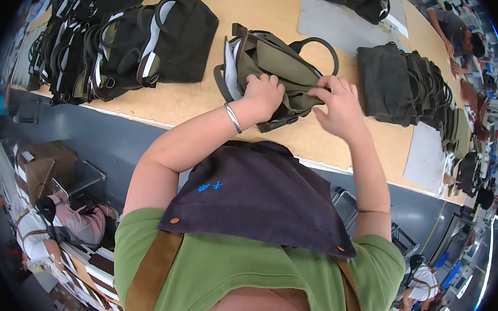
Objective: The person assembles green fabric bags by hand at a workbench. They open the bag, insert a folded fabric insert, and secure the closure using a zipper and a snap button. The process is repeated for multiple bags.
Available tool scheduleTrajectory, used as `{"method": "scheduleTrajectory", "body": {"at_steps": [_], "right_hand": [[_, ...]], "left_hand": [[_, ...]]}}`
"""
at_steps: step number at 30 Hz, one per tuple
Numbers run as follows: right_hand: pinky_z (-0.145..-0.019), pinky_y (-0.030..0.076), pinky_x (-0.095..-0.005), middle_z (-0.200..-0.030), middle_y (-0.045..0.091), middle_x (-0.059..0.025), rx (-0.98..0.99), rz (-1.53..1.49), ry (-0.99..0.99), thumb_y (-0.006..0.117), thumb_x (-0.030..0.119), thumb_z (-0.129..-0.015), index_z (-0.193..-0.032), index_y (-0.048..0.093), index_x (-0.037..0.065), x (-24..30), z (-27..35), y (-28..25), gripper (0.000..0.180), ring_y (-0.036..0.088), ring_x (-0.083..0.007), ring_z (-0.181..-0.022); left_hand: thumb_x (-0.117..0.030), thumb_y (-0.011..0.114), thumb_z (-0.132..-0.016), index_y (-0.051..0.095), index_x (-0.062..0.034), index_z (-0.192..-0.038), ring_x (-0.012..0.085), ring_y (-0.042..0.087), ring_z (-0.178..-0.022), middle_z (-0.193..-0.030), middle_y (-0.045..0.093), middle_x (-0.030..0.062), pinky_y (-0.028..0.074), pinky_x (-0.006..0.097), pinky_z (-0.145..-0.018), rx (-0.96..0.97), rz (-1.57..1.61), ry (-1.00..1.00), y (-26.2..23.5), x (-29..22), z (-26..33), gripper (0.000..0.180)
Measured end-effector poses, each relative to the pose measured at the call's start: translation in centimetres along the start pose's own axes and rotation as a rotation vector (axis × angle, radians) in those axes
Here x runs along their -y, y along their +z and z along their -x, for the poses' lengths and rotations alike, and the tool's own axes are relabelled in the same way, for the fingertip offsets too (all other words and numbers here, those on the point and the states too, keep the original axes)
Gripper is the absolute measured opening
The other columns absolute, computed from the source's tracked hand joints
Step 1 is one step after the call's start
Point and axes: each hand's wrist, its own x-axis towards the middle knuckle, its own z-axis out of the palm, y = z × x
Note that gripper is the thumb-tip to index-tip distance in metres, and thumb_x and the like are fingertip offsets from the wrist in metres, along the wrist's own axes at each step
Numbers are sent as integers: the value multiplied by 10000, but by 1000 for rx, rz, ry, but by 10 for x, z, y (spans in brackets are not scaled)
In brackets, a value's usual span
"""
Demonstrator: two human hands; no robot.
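Single bag (281, 61) on table (242, 7), bag pile (129, 34) to its left, stack (382, 78) to right

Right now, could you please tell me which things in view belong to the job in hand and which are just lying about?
Seemingly in the job:
olive handbag, touched by the left hand and right hand
worktable beneath it

Seemingly just lying about, untouched:
black handbags, left
dark handbags, right
grey sheet, far side
brown box, lower left

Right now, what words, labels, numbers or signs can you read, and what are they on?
Purple-black apron: small blue characters on its bib; I won't copy them out.
Olive handbag: no writing visible.
Background: any writing is too small or blurred to read.
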Motion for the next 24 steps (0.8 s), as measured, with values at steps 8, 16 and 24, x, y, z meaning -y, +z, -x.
{"method": "scheduleTrajectory", "body": {"at_steps": [8,16,24], "right_hand": [[-745,513,-420,-972,637,-127,40,-268,338,720,70,-717,-839,591,58,41,-15,70,178,629,-355,-911],[-714,514,-416,-809,650,-104,-41,-200,173,636,35,-732,-790,665,68,46,-15,67,73,633,-332,-811],[-710,521,-381,-834,676,-142,207,-495,101,664,45,-741,-868,689,39,41,-18,71,130,652,-320,-810]], "left_hand": [[-134,629,-793,633,-74,-928,274,638,-936,-931,654,110,459,398,-803,-171,149,49,0,34,12,148],[-29,559,-821,577,-102,-813,248,614,-860,-940,617,55,426,356,-775,-424,357,215,-21,51,73,75],[-222,735,-718,665,-138,-811,148,543,-852,-881,566,-32,323,394,-860,-628,258,233,6,30,89,144]]}}
